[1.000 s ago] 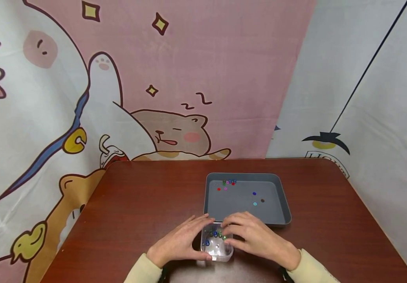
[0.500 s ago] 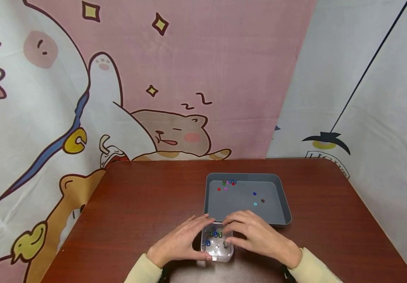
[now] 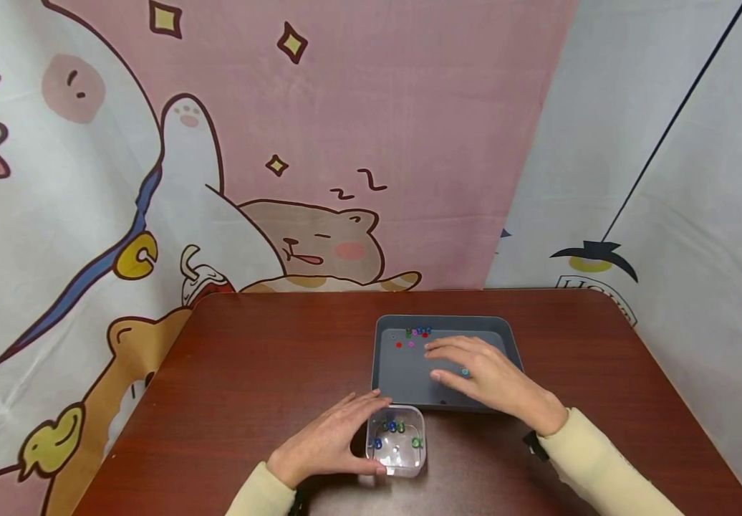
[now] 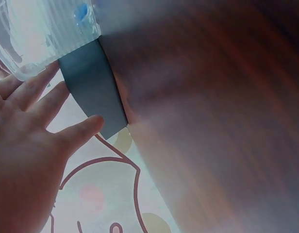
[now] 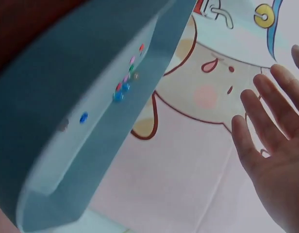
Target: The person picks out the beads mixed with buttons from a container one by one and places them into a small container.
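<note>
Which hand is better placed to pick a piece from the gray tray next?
Probably the right hand: it hovers over the gray tray, near the small colored pieces, while the left hand is beside the clear container.

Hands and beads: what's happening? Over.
Left hand beside clear square plastic box. Right hand above grey rectangular tray. Colourful round beads in both. Nothing visibly blocking.

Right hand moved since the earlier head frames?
Yes, forward: in the head view the right hand has gone from the clear box to over the gray tray, which hasn't moved.
</note>
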Demonstrator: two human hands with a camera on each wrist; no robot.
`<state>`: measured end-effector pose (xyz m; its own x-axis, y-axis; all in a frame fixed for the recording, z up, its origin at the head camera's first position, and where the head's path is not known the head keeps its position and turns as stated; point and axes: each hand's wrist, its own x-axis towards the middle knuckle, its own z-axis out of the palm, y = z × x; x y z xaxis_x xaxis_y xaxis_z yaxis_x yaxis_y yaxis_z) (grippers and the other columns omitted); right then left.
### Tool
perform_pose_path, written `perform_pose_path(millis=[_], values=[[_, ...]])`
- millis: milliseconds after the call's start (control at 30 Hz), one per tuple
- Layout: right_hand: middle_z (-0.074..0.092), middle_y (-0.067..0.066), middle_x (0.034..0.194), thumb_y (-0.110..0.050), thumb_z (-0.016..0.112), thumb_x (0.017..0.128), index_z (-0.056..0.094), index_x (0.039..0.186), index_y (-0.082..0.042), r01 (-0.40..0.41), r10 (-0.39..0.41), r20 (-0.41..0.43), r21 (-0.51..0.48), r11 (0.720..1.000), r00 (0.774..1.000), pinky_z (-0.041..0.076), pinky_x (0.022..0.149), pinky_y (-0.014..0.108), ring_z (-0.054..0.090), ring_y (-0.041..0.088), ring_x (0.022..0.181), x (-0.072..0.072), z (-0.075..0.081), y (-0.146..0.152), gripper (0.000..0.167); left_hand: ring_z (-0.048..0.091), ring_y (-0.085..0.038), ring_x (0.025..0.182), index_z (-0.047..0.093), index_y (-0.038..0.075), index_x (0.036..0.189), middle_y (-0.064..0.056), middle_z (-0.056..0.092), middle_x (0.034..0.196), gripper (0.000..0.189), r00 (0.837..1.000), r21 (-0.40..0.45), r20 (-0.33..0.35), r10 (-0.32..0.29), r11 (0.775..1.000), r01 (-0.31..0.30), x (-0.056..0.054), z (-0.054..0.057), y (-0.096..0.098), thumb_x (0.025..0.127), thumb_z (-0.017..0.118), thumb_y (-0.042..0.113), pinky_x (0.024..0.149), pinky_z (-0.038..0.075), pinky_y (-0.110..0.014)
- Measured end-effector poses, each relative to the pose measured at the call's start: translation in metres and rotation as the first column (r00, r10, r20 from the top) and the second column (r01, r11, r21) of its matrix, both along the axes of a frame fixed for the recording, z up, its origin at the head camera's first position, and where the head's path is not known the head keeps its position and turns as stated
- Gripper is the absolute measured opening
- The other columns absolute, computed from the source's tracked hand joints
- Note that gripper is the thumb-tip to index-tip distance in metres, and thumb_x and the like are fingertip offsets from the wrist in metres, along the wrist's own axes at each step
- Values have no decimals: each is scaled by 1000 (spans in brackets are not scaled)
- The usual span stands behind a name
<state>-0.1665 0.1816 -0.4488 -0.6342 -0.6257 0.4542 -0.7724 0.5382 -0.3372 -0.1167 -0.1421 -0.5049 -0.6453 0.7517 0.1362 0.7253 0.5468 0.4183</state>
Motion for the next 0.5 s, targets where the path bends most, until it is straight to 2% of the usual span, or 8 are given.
perform_pose_path(millis=[200, 500], values=[[64, 3, 141, -34, 72, 99, 70, 133, -13, 46, -55, 93, 99, 994, 994, 52, 104, 55, 62, 27, 128, -18, 7, 4, 40, 38, -22, 150, 40, 12, 158, -11, 46, 159, 98, 1000, -7, 1, 1, 1000, -1, 0, 0, -1, 85, 75, 66, 119, 35, -56], [64, 11, 141, -33, 74, 97, 67, 136, -7, 44, -65, 122, 167, 985, 990, 53, 104, 52, 62, 29, 128, -44, 2, 3, 47, 38, -22, 150, 40, 13, 158, -11, 46, 159, 98, 1000, -9, 17, 6, 1000, -6, 0, 1, -1, 85, 74, 67, 120, 34, -56]])
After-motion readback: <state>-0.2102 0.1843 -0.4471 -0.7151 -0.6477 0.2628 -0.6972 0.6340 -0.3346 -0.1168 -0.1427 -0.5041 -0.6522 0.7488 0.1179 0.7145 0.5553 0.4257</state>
